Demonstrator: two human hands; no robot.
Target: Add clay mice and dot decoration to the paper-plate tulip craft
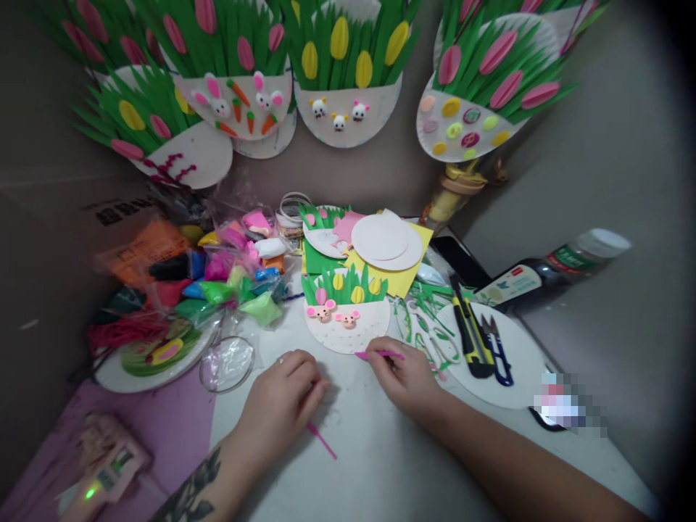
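Note:
My left hand [283, 402] rests on the white table [370, 464], fingers curled around a thin pink stick [322, 440] that pokes out below the palm. My right hand [405, 373] is closed in a pinch on another pink tool [380, 354], its tip pointing left. Just beyond both hands lies a paper-plate craft [348, 319] with green foam grass, yellow and pink tulips and two small pink clay mice.
Coloured clay packets [217, 279] are heaped at the left beside a clear dish [227, 364]. White discs on yellow paper [386, 243] lie behind the craft. A utility knife [468, 333] and snips [497, 348] rest on a plate at right, near a dark bottle [549, 275]. Finished crafts hang above.

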